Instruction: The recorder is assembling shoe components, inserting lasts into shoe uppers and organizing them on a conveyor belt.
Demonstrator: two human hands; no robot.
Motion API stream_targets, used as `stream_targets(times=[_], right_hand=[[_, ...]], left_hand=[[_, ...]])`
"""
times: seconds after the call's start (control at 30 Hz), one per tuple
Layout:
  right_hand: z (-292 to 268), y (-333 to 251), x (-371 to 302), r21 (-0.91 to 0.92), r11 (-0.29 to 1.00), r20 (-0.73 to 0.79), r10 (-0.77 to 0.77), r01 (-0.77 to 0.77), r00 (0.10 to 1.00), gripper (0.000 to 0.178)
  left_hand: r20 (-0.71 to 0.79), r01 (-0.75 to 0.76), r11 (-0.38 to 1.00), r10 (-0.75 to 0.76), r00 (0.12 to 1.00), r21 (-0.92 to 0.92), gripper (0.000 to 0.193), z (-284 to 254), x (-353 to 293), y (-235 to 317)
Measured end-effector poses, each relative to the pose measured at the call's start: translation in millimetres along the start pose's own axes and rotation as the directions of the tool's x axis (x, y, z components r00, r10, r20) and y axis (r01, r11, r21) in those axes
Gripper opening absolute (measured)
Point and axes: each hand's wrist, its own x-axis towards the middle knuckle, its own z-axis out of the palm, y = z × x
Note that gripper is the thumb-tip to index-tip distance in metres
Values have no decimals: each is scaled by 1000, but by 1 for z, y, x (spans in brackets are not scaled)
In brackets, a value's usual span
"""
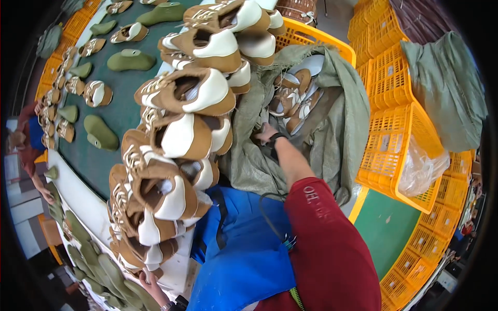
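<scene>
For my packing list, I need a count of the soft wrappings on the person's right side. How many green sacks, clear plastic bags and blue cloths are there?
green sacks: 2
clear plastic bags: 1
blue cloths: 1
Total: 4

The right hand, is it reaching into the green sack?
Yes, the right hand is down in the open green sack beside brown-and-white shoe uppers.

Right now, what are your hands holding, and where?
The left hand supports the bottom of a tall stack of brown-and-white shoe uppers; the right hand grips the sack's edge.
</scene>
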Motion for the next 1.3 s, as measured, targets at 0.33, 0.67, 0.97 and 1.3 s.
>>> stream_targets(times=[0.33, 0.67, 0.97, 1.3], right_hand=[[14, 17, 27, 421, 901, -515, 138, 108, 846, 51], [-125, -34, -188, 906, 30, -406, -216, 421, 888, 50], [-101, -193, -353, 983, 70, -39, -822, 169, 569, 49], [-6, -316, -414, 528, 273, 179, -962, 805, 209, 41]], left_hand=[[-272, 66, 869, 81, 959, 490, 39, -35, -49, 140], [213, -591, 700, 699, 683, -400, 27, 48, -111, 248], [554, 194, 521, 757, 346, -832, 68, 73, -97, 273], [207, 419, -345, 510, 835, -840, 43, 10, -44, 199]])
